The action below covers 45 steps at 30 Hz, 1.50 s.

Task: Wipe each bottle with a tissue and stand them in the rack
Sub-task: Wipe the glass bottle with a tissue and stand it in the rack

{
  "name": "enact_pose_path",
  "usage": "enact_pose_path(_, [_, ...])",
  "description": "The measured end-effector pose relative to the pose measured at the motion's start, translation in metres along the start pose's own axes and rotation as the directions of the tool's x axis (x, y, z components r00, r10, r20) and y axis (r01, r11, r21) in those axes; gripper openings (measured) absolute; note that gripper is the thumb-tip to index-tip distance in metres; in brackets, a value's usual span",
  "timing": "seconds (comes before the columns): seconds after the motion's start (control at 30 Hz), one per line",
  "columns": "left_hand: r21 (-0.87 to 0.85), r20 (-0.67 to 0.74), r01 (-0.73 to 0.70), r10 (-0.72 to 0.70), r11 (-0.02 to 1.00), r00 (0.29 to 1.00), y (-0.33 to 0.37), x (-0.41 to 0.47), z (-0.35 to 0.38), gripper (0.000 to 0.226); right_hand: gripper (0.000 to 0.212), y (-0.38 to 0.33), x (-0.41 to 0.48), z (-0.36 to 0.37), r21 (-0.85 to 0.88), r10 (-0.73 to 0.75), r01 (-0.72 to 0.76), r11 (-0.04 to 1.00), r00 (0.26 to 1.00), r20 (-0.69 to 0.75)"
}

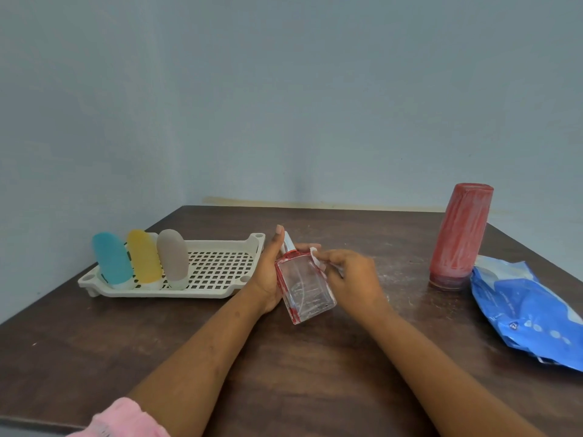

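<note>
My left hand [268,272] grips a clear flat bottle [304,287] with red-smeared edges and a white spray top, held tilted above the table. My right hand [350,275] pinches a small white tissue [317,258] against the bottle's upper right shoulder. A cream slotted rack [217,269] sits to the left with three bottles standing cap-down in its left end: a teal bottle [112,257], a yellow bottle [145,255] and a grey bottle [173,257]. A tall red-smeared bottle [459,234] stands cap-down at the right.
A blue tissue pack [533,313] lies at the right edge, touching the tall red bottle's base. The dark wooden table [284,373] shows pale smudges near my right hand. A blue-grey wall rises behind. A pink sleeve [123,421] shows at the bottom left.
</note>
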<state>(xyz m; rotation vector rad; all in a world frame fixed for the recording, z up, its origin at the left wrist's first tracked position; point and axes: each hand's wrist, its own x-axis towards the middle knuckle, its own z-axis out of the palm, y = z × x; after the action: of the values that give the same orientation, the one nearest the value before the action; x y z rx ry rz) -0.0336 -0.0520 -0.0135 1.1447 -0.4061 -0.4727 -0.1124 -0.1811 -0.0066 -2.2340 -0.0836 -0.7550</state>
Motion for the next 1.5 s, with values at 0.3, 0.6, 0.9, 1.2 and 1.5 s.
enact_pose_path(0.3, [0.023, 0.033, -0.04, 0.039, 0.999, 0.999, 0.002, -0.001, 0.001, 0.074, 0.015, 0.008, -0.004, -0.024, -0.043, 0.032, -0.026, 0.999, 0.99, 0.137])
enact_pose_path(0.6, [-0.025, 0.044, -0.039, 0.04, 0.999, 0.998, 0.001, 0.0, 0.002, 0.069, 0.014, 0.013, -0.007, -0.026, -0.024, -0.016, 0.02, 1.0, 0.987, 0.161])
enact_pose_path(0.9, [-0.061, 0.064, -0.042, 0.046, 0.997, 0.997, -0.002, 0.004, -0.001, 0.074, 0.012, 0.015, -0.02, -0.043, -0.012, -0.002, 0.007, 1.0, 0.942, 0.337])
enact_pose_path(1.2, [-0.052, 0.056, -0.064, 0.066, 0.997, 0.996, -0.001, 0.002, 0.001, 0.068, 0.012, 0.009, -0.016, -0.031, -0.018, 0.018, -0.015, 1.0, 0.983, 0.184])
enact_pose_path(1.5, [-0.102, 0.023, -0.043, 0.046, 0.994, 0.999, -0.003, 0.004, -0.002, 0.065, 0.007, 0.005, -0.023, -0.036, -0.066, -0.01, 0.032, 0.997, 0.949, 0.316])
